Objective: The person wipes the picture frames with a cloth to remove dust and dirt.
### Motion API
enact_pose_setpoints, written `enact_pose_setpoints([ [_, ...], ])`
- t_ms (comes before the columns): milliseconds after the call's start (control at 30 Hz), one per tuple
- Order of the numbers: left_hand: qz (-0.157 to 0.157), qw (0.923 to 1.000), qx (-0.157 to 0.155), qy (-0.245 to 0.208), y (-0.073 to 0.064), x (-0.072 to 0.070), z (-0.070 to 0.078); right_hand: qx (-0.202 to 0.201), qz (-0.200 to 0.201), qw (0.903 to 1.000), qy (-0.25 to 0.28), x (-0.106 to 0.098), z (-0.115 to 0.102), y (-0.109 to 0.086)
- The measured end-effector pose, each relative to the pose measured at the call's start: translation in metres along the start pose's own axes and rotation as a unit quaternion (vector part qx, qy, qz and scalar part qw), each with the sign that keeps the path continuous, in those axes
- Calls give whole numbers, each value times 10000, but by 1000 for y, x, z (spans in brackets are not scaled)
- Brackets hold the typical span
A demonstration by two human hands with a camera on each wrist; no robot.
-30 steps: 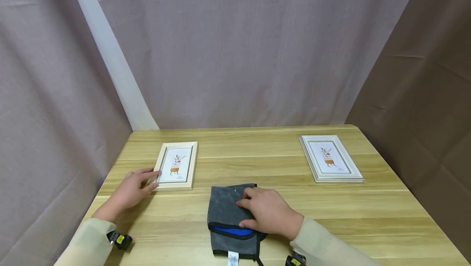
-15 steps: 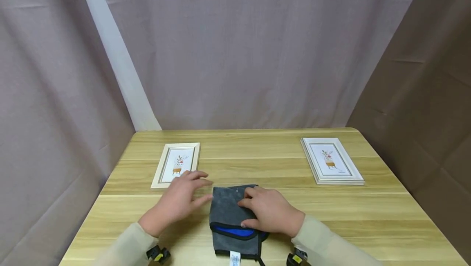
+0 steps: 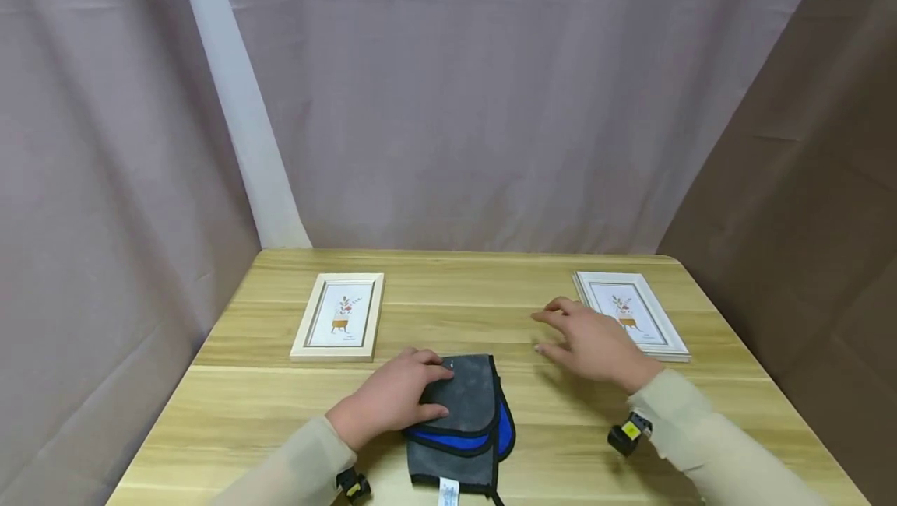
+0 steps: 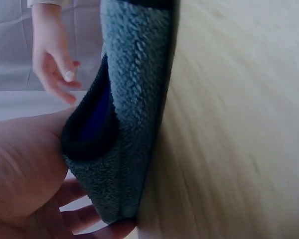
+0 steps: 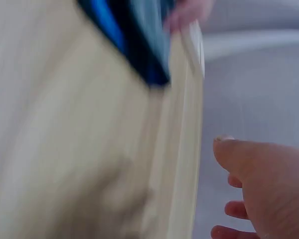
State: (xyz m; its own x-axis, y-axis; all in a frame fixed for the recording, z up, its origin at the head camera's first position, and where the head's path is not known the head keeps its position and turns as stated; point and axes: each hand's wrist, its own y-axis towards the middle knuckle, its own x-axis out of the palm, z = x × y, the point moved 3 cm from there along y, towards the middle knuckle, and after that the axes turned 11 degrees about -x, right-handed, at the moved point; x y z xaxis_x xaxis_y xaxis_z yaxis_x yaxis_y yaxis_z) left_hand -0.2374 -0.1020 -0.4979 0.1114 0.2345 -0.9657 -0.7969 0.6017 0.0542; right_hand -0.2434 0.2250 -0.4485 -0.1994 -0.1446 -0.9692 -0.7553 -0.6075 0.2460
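Observation:
A folded grey microfibre cloth [image 3: 468,401] with black edging and blue inner layers lies at the near middle of the table. My left hand [image 3: 395,393] rests on its left part, fingers spread loosely over the top. In the left wrist view the cloth [image 4: 134,74] stands close up, with fingertips along its far edge. My right hand [image 3: 596,342] hovers to the right of the cloth, fingers apart and holding nothing. It overlaps the lower left of a white picture frame [image 3: 669,335] in the head view. A cream picture frame [image 3: 378,311] lies at left, untouched.
The wooden table [image 3: 462,280] backs onto a grey curtain [image 3: 448,101], with a brown curtain [image 3: 792,218] along the right. The white frame appears stacked on another. A white label [image 3: 448,492] sticks out of the cloth's near edge.
My left hand has left the cream frame and come right onto the cloth. My right hand has lifted off the cloth and moved right, towards the white frame.

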Motion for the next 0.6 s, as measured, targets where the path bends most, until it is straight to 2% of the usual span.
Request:
enact_pose_setpoints([
  [200,71,9998,6,189,2,6,-4,852,-570,9939,-415,-13,84,-38],
  [333,93,9994,-20,324,3,12,-7,1228,-988,9865,-446,-13,128,-60],
  [433,95,9994,-21,340,3,12,-6,1517,-1208,9805,-317,-7,153,-77],
  [533,152,9993,28,336,2,10,-3,1815,-1452,9726,-87,-2,169,-90],
  [600,176,9993,43,335,2,10,-2,1821,-1556,9709,87,1,175,-94],
])
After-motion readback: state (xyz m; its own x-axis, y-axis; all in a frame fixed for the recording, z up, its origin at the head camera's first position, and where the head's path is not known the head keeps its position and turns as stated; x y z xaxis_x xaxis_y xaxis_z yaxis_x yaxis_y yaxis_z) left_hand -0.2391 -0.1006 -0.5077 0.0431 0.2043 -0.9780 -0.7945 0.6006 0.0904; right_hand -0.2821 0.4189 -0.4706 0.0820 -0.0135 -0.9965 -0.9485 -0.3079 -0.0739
